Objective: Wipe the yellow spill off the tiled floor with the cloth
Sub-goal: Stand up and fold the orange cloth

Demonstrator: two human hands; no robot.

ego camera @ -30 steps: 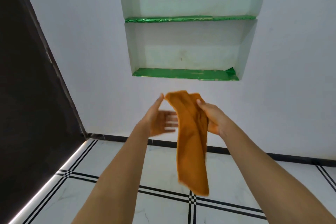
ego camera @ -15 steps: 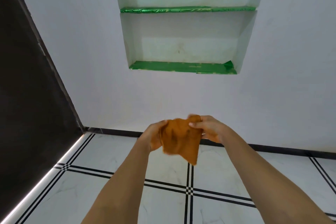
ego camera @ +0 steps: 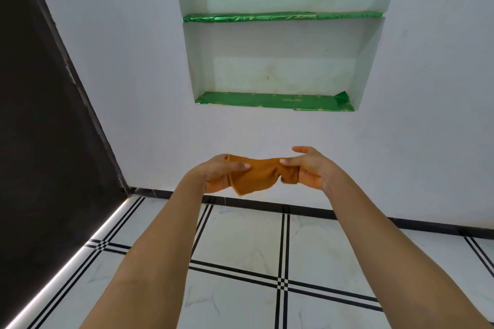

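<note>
An orange cloth (ego camera: 258, 173), folded into a short band, is stretched between my two hands in front of the white wall, well above the floor. My left hand (ego camera: 219, 172) pinches its left end with thumb on top. Its right end is gripped by my right hand (ego camera: 307, 168), whose index finger sticks out straight above the cloth. The white tiled floor (ego camera: 240, 238) with black double lines lies below my arms. No yellow spill shows on the tiles in view.
A recessed wall niche (ego camera: 278, 72) with two green-lined shelves sits above my hands. A dark panel (ego camera: 40, 128) fills the left side, with a bright strip along its base. A black skirting line runs along the foot of the wall.
The cloth hung long from my right hand a second ago. Both hands have since folded it up and now hold it short and horizontal between them.
</note>
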